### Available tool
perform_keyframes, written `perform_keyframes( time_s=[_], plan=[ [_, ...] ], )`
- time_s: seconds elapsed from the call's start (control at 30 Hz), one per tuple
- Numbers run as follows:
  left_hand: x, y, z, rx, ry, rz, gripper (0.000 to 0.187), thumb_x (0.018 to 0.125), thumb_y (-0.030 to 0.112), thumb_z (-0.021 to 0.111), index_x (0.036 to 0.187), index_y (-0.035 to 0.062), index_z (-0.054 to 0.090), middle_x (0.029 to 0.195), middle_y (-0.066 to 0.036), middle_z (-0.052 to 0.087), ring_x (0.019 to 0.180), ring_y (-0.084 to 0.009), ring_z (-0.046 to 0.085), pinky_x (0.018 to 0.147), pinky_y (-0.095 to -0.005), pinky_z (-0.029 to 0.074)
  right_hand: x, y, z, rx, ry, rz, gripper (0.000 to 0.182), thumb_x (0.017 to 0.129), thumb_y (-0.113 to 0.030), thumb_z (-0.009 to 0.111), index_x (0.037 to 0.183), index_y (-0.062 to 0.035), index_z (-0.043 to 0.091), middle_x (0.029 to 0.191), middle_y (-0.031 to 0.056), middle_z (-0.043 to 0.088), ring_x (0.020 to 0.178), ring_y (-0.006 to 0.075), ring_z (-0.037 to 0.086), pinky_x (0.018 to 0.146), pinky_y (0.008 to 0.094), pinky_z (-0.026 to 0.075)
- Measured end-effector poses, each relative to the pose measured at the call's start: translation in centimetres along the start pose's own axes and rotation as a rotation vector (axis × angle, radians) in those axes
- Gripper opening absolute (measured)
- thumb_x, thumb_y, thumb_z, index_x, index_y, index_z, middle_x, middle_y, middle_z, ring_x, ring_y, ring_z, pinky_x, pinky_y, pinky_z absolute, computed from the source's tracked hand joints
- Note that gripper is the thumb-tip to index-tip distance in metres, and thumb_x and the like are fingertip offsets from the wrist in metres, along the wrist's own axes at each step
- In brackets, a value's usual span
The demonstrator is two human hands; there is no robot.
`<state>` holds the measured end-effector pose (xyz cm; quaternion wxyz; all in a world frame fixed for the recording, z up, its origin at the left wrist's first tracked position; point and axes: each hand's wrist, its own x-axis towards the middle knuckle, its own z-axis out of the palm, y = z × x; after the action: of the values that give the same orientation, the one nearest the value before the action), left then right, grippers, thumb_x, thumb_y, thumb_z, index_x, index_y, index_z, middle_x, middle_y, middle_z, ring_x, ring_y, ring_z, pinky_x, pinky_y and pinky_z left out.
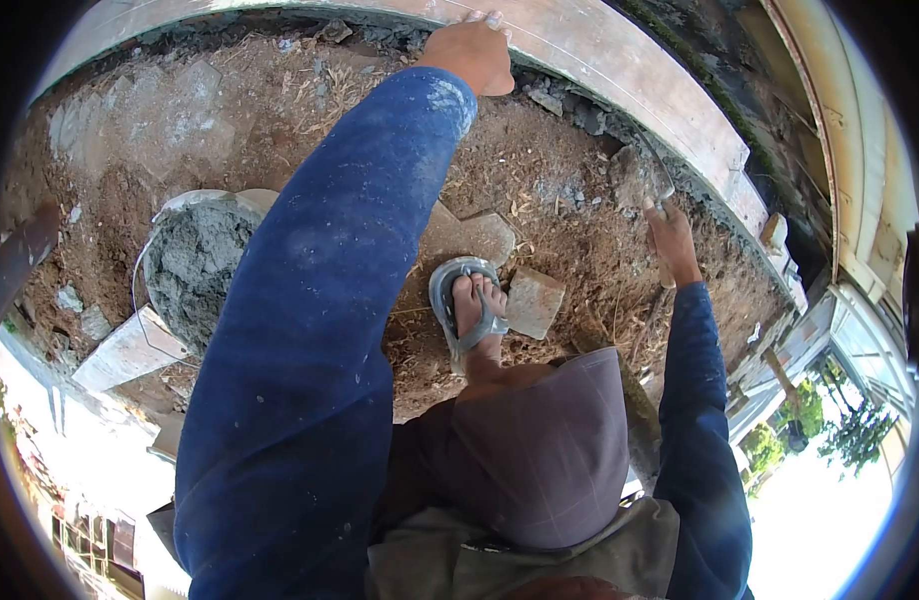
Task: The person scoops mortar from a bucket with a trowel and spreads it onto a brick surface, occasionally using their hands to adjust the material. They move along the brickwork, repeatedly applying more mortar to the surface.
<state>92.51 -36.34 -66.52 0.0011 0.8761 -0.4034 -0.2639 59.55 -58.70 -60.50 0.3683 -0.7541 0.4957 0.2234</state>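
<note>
My left hand (pixel 472 57) is at the top, its fingers curled over the edge of a long pale board (pixel 620 75) that curves across the view. Low on the right, my right hand (pixel 672 240) is closed round the wooden handle of a trowel (pixel 644 178). The trowel's mortar-smeared blade points toward the rough grey mortar along the board's lower edge. A thin line runs along the board near my left hand. Left of my blue sleeve stands a bucket of wet grey mortar (pixel 198 265), partly hidden by that arm.
My sandalled foot (pixel 472 305) stands on bare soil beside a broken paving piece (pixel 535 302) and another slab (pixel 480 238). Loose rubble (pixel 550 100) lies under the board. A pale block (pixel 130 350) rests near the bucket. Another person's limb appears at the left edge.
</note>
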Motion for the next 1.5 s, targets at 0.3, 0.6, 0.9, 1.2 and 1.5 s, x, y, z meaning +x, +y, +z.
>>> perform_keyframes(
  time_s=[0.3, 0.6, 0.9, 1.2, 1.5],
  plan=[
    [-0.1, -0.5, -0.5, -0.044, -0.048, 0.024, 0.067, 0.086, 0.023, 0.048, 0.15, 0.018, 0.032, 0.16, -0.004, 0.019, 0.146, -0.0228, 0.022, 0.117, -0.037, 0.027, -2.8, 4.1, 0.8, -0.167, 0.318, -0.114, 0.041, 0.09, -0.041, 0.066, 0.088, -0.0003, 0.061, 0.063, 0.0004, 0.056, 0.055, 0.012, 0.048, 0.054, 0.0279, 0.042],
    [-3.3, -4.2, -2.1, -0.011, 0.028, 0.219, 0.07, 0.08, 0.012, 0.056, 0.147, 0.0141, 0.038, 0.156, -0.013, 0.027, 0.143, -0.0282, 0.029, 0.119, -0.041, 0.025, -2.9, 2.0, 4.5, -0.403, 0.245, -0.109, 0.052, 0.088, -0.046, 0.063, 0.114, -0.0001, 0.061, 0.083, 0.0219, 0.066, 0.081, 0.0342, 0.065, 0.076, 0.0418, 0.048],
    [-16.7, -9.9, -8.5, -0.047, 0.233, 0.285, 0.064, 0.085, 0.004, 0.054, 0.146, 0.0158, 0.04, 0.157, -0.009, 0.027, 0.142, -0.0302, 0.031, 0.119, -0.0441, 0.025, 1.2, -0.4, 3.4, -0.668, 0.2, -0.155, 0.044, 0.089, -0.039, 0.057, 0.114, -0.0034, 0.06, 0.099, 0.033, 0.063, 0.096, 0.0489, 0.061, 0.083, 0.0542, 0.047],
    [-35.8, -16.5, -14.6, -0.11, 0.159, 0.11, 0.052, 0.085, 0.002, 0.055, 0.136, 0.0124, 0.052, 0.147, -0.011, 0.044, 0.134, -0.0309, 0.044, 0.113, -0.0441, 0.035, 3.9, 1.3, -2.0, -0.649, 0.177, -0.19, 0.052, 0.089, -0.041, 0.057, 0.111, 0.006, 0.061, 0.104, 0.0344, 0.061, 0.103, 0.0484, 0.059, 0.088, 0.0494, 0.046],
    [-42.5, -19.6, -8.2, -0.482, 0.591, -0.129, 0.035, 0.092, 0.01, 0.059, 0.126, 0.008, 0.062, 0.134, -0.014, 0.058, 0.127, -0.0301, 0.053, 0.106, -0.0418, 0.039, -3.7, -1.6, 1.7, -0.731, 0.302, -0.172, 0.042, 0.09, -0.04, 0.052, 0.11, -0.0042, 0.06, 0.103, 0.0311, 0.064, 0.101, 0.0489, 0.06, 0.089, 0.0553, 0.046]
  ],
)
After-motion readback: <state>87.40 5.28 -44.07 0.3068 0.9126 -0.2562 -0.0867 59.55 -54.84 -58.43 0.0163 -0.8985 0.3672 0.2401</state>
